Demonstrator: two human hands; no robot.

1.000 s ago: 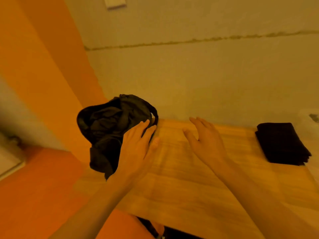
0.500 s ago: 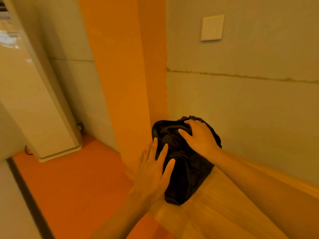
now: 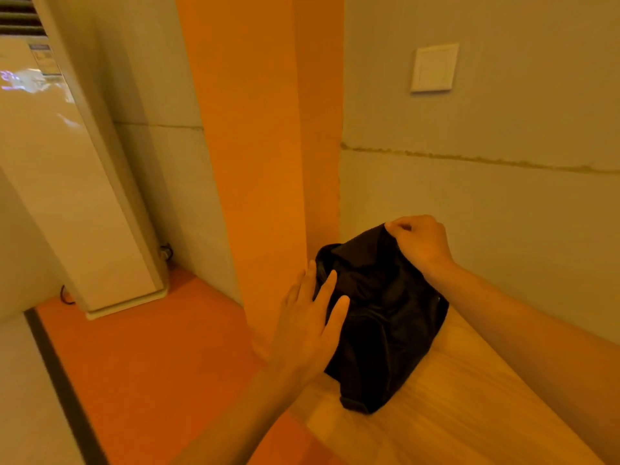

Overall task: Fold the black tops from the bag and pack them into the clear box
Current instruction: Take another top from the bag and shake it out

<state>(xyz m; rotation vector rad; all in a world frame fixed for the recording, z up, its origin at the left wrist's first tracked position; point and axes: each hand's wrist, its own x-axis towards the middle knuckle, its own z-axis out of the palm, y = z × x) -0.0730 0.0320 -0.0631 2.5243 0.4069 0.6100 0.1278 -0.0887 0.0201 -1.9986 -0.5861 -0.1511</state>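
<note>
Sitting just beyond the straight, spread fingers of the left hand (image 3: 307,330), the bag (image 3: 382,327) is pinched at its top by curled fingers of the right hand (image 3: 421,245)

We are in a plain indoor room; whether home or office we cannot tell. A tall air conditioner (image 3: 77,196) stands on the orange floor (image 3: 151,364) near an orange pillar (image 3: 255,146), and a light switch (image 3: 434,67) sits on the pale wall (image 3: 503,213) above a wooden table (image 3: 469,414).
</note>
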